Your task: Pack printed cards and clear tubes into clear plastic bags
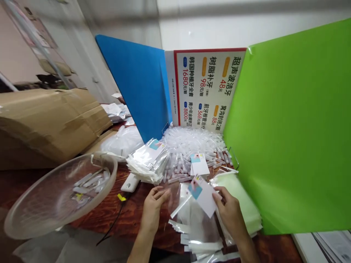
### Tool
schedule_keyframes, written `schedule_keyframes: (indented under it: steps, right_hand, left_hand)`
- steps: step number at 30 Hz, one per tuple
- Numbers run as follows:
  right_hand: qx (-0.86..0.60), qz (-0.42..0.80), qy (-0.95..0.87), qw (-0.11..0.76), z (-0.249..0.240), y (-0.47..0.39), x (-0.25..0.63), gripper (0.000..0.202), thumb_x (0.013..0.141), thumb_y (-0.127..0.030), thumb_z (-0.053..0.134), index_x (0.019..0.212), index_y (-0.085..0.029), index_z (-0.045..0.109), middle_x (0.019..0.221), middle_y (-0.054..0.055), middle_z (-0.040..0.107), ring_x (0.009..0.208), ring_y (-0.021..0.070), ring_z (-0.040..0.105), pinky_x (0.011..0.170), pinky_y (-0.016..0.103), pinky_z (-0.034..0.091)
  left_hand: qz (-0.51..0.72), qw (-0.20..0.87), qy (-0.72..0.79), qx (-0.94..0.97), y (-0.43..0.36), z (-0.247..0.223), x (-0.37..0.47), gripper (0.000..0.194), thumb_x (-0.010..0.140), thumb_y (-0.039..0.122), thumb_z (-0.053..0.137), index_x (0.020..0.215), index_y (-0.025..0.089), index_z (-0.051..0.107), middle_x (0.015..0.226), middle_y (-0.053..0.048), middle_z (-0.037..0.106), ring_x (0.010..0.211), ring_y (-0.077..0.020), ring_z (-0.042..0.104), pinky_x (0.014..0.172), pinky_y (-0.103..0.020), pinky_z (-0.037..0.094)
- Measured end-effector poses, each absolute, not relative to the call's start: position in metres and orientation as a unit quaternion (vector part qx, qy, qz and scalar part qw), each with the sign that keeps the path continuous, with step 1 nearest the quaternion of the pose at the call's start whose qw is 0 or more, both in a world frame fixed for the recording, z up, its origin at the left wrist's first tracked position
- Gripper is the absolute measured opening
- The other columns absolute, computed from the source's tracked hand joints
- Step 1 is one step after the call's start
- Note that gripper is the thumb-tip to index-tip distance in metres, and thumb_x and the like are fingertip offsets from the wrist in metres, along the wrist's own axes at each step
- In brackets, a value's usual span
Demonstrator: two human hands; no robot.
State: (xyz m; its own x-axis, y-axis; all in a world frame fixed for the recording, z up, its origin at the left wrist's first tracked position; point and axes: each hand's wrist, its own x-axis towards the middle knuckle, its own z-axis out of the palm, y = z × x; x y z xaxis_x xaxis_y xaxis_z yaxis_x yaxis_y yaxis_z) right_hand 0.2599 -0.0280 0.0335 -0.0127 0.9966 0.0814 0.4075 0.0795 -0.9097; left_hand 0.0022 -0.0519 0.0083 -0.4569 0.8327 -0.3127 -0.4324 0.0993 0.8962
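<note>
From where I stand, taking the white card with its blue corner picture as the middle of the dial and twelve as straight away from the person, the right hand has that card pinched at its three o'clock edge, thumb on top and fingers behind. The card sits tilted just above a stack of clear bags, which spreads towards six o'clock on the reddish wooden surface. At nine o'clock, the left hand keeps its thumb and forefinger close together beside see-through plastic film; I cannot tell whether they grip it. A stack of similar cards lies near, at twelve, against a big heap of small white tubes. A pile of filled bags rests at ten, and a white power strip with a black cord lies between nine and ten. Further out at nine, a clear plastic basket tilts with some loose tubes inside. A pale green stack lies at three. Around the heap stand a blue panel at eleven, a printed price board at twelve and a green panel at two. A cardboard box sits far off at ten.
</note>
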Motion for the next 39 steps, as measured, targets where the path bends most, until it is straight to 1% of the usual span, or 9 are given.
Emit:
schedule_keyframes:
  steps: [3, 8, 16, 20, 24, 27, 31, 36, 39]
  right_hand:
    - [-0.522, 0.398, -0.675, 0.337, 0.039, -0.02, 0.262, 0.022, 0.09, -0.037, 0.058, 0.092, -0.022, 0.075, 0.093, 0.009, 0.077, 0.086, 0.0274, 0.07, 0.078, 0.033, 0.053]
    - [-0.481, 0.487, -0.647, 0.337, 0.038, -0.008, 0.261, 0.023, 0.089, -0.039, 0.061, 0.094, -0.023, 0.077, 0.101, 0.008, 0.077, 0.097, 0.0276, 0.069, 0.087, 0.034, 0.053]
    - [-0.487, 0.519, -0.579, 0.399, 0.032, 0.006, 0.253, 0.031, 0.082, -0.051, 0.07, 0.092, -0.023, 0.08, 0.099, 0.008, 0.077, 0.092, 0.027, 0.069, 0.083, 0.033, 0.055]
    - [-0.503, 0.506, -0.567, 0.412, 0.032, 0.001, 0.248, 0.029, 0.082, -0.049, 0.07, 0.091, -0.024, 0.08, 0.101, 0.008, 0.078, 0.099, 0.0281, 0.069, 0.089, 0.035, 0.053]
    - [-0.539, 0.477, -0.544, 0.431, 0.029, -0.007, 0.244, 0.031, 0.082, -0.05, 0.07, 0.091, -0.023, 0.081, 0.102, 0.009, 0.078, 0.098, 0.0297, 0.069, 0.089, 0.038, 0.054]
    - [-0.553, 0.466, -0.53, 0.442, 0.022, -0.011, 0.242, 0.032, 0.08, -0.051, 0.071, 0.09, -0.022, 0.081, 0.098, 0.01, 0.078, 0.092, 0.0287, 0.07, 0.082, 0.036, 0.056]
    - [-0.568, 0.471, -0.51, 0.443, 0.011, -0.011, 0.24, 0.037, 0.078, -0.055, 0.073, 0.092, -0.021, 0.081, 0.084, 0.008, 0.077, 0.075, 0.0248, 0.068, 0.063, 0.031, 0.055]
    - [-0.567, 0.488, -0.498, 0.44, 0.008, -0.006, 0.234, 0.04, 0.08, -0.055, 0.071, 0.099, -0.021, 0.079, 0.076, 0.005, 0.073, 0.055, 0.017, 0.058, 0.046, 0.025, 0.044]
    - [-0.554, 0.508, -0.487, 0.445, 0.011, -0.002, 0.228, 0.042, 0.081, -0.055, 0.069, 0.103, -0.02, 0.077, 0.073, 0.003, 0.07, 0.046, 0.0121, 0.048, 0.042, 0.023, 0.036]
  left_hand:
    - [0.698, 0.487, 0.514, 0.106, -0.046, 0.022, 0.004, 0.052, 0.05, 0.014, 0.093, 0.088, 0.017, 0.058, 0.077, -0.001, 0.077, 0.072, -0.0123, 0.073, 0.074, -0.02, 0.055]
    - [0.719, 0.49, 0.489, 0.057, -0.033, 0.031, 0.006, 0.044, 0.055, 0.001, 0.087, 0.083, 0.017, 0.057, 0.077, 0.0, 0.077, 0.07, -0.0112, 0.073, 0.07, -0.018, 0.057]
    - [0.695, 0.495, 0.506, 0.121, -0.027, 0.042, -0.004, 0.049, 0.047, 0.018, 0.096, 0.08, 0.016, 0.06, 0.079, -0.002, 0.076, 0.074, -0.0128, 0.073, 0.073, -0.019, 0.057]
    - [0.665, 0.507, 0.522, 0.167, -0.02, 0.037, -0.014, 0.051, 0.048, 0.025, 0.097, 0.084, 0.016, 0.062, 0.081, -0.002, 0.077, 0.079, -0.0158, 0.074, 0.077, -0.022, 0.057]
    - [0.633, 0.531, 0.525, 0.202, -0.014, 0.028, -0.019, 0.049, 0.052, 0.031, 0.095, 0.085, 0.017, 0.063, 0.081, -0.002, 0.077, 0.079, -0.0171, 0.073, 0.079, -0.025, 0.057]
    - [0.617, 0.541, 0.517, 0.245, -0.011, 0.023, -0.019, 0.045, 0.058, 0.033, 0.092, 0.09, 0.016, 0.065, 0.082, -0.003, 0.076, 0.082, -0.0188, 0.073, 0.08, -0.028, 0.056]
    - [0.574, 0.552, 0.524, 0.301, -0.008, 0.019, -0.017, 0.039, 0.064, 0.037, 0.088, 0.089, 0.017, 0.066, 0.086, -0.004, 0.076, 0.085, -0.02, 0.072, 0.082, -0.028, 0.055]
    - [0.529, 0.546, 0.556, 0.336, -0.008, 0.019, -0.011, 0.041, 0.061, 0.043, 0.088, 0.086, 0.017, 0.067, 0.083, -0.006, 0.075, 0.082, -0.0228, 0.071, 0.075, -0.03, 0.055]
    - [0.526, 0.546, 0.559, 0.336, -0.007, 0.017, -0.007, 0.042, 0.063, 0.048, 0.086, 0.085, 0.017, 0.068, 0.084, -0.007, 0.074, 0.083, -0.0239, 0.071, 0.076, -0.031, 0.055]
